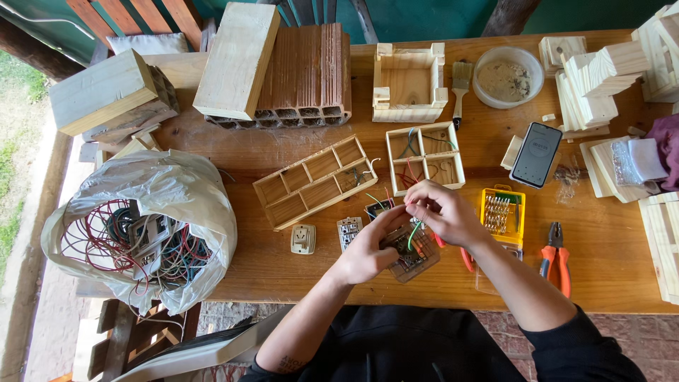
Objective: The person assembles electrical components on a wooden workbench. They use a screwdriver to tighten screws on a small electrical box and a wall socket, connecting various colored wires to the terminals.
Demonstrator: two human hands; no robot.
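My left hand (368,247) holds a small clear plastic electrical module (414,256) above the wooden table's (247,265) front edge. My right hand (442,211) pinches thin wires just above it; a green wire (412,233) curves down into the module, and red wires (409,185) run back toward a small square wooden box (425,156) with four compartments. A long wooden divider tray (315,182) lies left of my hands. Two white wall sockets (303,239) (348,230) rest on the table by my left hand.
A plastic bag (177,191) of tangled wires and switches sits at the left edge. Orange pliers (556,258), a yellow screwdriver-bit case (503,212), a phone (536,153), a brush (460,81), a round bowl (508,76), bricks (304,74) and wood blocks (594,85) fill the table.
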